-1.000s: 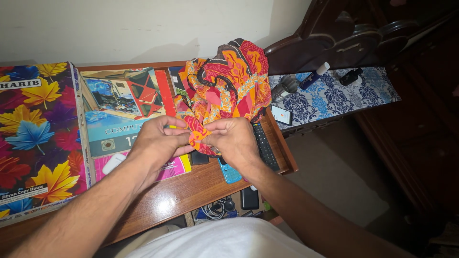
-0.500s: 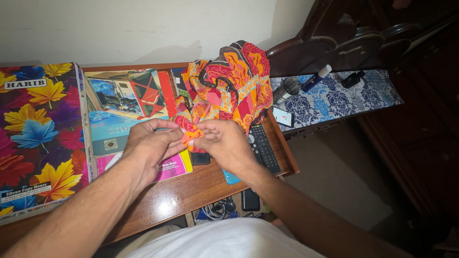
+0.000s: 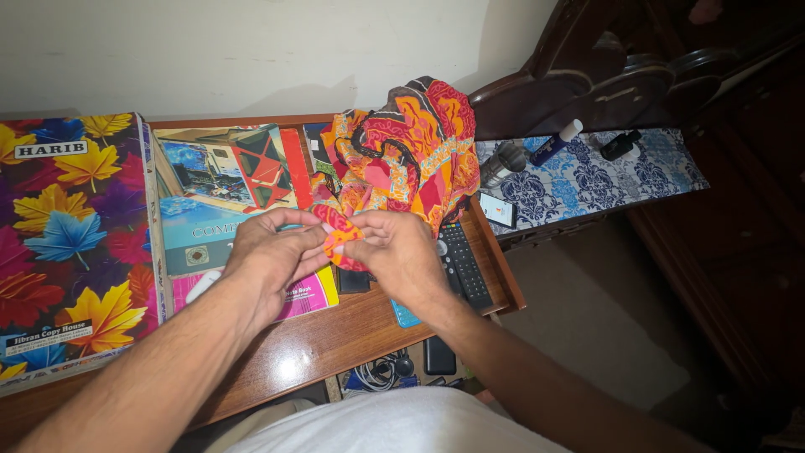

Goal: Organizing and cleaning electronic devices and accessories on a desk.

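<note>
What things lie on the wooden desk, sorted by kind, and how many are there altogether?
Books: 3
Cloth: 1
Remote: 1
Blue phone: 1
Total: 6
Both the left hand and the right hand pinch the cloth.

At the desk's (image 3: 335,335) left edge we see a large flat cover (image 3: 71,243) printed with bright leaves, bearing a white label (image 3: 50,149) near its back corner. Beside it lies a blue and red book cover (image 3: 222,197). Past the desk's right edge, a phone (image 3: 498,209) with a lit white screen lies on the blue-patterned shelf (image 3: 604,172).
</note>
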